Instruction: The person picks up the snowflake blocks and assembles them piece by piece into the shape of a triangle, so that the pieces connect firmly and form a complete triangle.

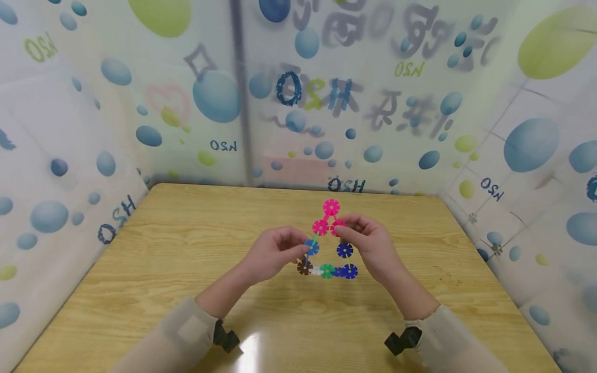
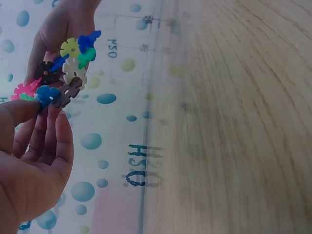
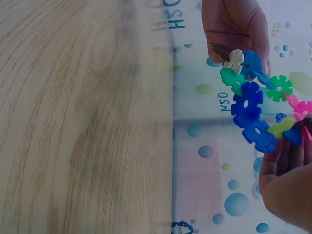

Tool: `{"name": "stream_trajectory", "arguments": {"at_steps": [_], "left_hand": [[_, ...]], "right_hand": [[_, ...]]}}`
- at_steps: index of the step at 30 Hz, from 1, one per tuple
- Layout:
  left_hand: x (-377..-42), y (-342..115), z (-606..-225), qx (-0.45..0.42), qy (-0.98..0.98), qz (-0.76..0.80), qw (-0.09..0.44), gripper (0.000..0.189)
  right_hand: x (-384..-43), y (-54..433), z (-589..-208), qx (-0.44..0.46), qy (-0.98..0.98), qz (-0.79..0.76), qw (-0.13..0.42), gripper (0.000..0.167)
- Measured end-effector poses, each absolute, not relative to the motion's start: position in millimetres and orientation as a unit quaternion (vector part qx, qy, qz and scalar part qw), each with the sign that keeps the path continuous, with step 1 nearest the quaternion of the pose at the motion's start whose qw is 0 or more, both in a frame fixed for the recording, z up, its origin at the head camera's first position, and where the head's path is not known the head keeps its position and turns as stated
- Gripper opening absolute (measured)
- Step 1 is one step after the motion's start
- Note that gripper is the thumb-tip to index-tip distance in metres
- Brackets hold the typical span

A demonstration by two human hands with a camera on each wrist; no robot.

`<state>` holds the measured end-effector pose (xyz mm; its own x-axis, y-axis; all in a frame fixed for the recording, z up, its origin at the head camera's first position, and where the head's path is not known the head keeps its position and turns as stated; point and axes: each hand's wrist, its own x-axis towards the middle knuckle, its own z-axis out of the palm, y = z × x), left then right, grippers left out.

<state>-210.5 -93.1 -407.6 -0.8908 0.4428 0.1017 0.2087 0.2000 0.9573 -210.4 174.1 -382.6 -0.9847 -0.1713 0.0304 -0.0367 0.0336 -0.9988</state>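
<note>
Several notched plastic snowflake discs are linked into a closed loop, held up above the table between both hands. At its top in the head view is a pink disc (image 1: 331,207), with more pink ones just below. My left hand (image 1: 272,255) pinches the loop's left side at a blue disc (image 1: 312,247), above a brown disc (image 1: 305,267). My right hand (image 1: 373,247) pinches the right side at a pink disc (image 1: 337,228), above a dark blue disc (image 1: 344,250). Along the bottom run a white disc (image 2: 74,72), a green disc (image 1: 327,271) and blue discs (image 3: 247,105).
The wooden table (image 1: 186,228) spreads under both hands. Curtain-like walls (image 1: 289,140) printed with blue and green ovals stand along its back and sides. A dark wrist device (image 1: 226,336) sits on the left cuff, and another wrist device (image 1: 403,340) on the right.
</note>
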Motion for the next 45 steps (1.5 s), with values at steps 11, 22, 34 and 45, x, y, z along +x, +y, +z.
{"name": "stream_trajectory", "arguments": {"at_steps": [11,22,34,45], "left_hand": [[-214,-100,-406,0.185,0.763,0.613,0.088,0.017],[-230,-95,-412,0.155,0.773,0.608,0.094,0.02],[-259,-77,-434,0.119,0.813,0.558,0.116,0.019],[-274,-74,-447,0.099,0.835,0.523,0.142,0.017]], "right_hand": [[-214,201,-391,-0.104,0.781,-0.609,0.086,0.043],[-219,213,-407,-0.119,0.803,-0.573,0.111,0.033],[-250,210,-429,-0.087,0.834,-0.523,0.152,0.034],[-264,203,-439,-0.06,0.848,-0.496,0.179,0.027]]}}
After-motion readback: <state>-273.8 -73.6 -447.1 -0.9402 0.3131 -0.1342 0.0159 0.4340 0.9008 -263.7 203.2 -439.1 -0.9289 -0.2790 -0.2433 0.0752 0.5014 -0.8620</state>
